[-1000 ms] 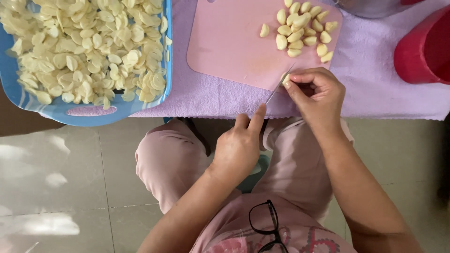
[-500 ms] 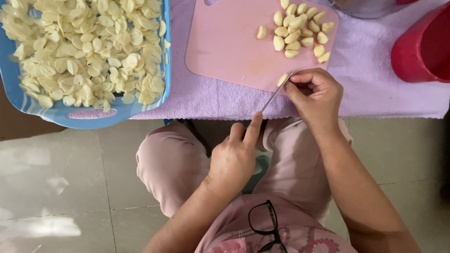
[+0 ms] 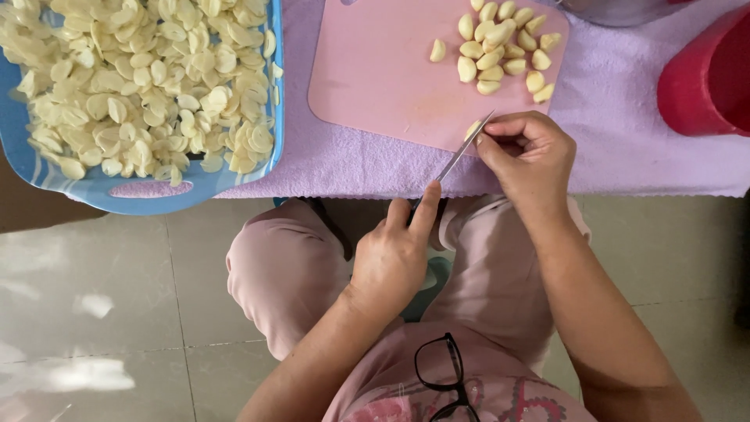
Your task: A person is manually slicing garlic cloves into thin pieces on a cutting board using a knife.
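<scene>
My left hand (image 3: 398, 254) grips a small knife (image 3: 461, 152), index finger laid along its back, the blade pointing up and right. Its tip meets a pale garlic clove (image 3: 473, 130) pinched in my right hand (image 3: 525, 156) at the near edge of a pink cutting board (image 3: 383, 78). A pile of several peeled cloves (image 3: 500, 48) lies on the board's far right part. A blue tray (image 3: 101, 187) at the left is heaped with sliced garlic (image 3: 133, 78).
A lilac towel (image 3: 625, 156) covers the table under board and tray. A red container (image 3: 707, 78) stands at the right edge, a metal bowl (image 3: 617, 9) at the top. Below are my pink-clad knees, glasses (image 3: 445, 375) hung on my shirt, and a tiled floor.
The knife blade has stayed against the clove in my right hand; my left index finger has stretched further along the blade. Both hands sit slightly lower against the board's edge.
</scene>
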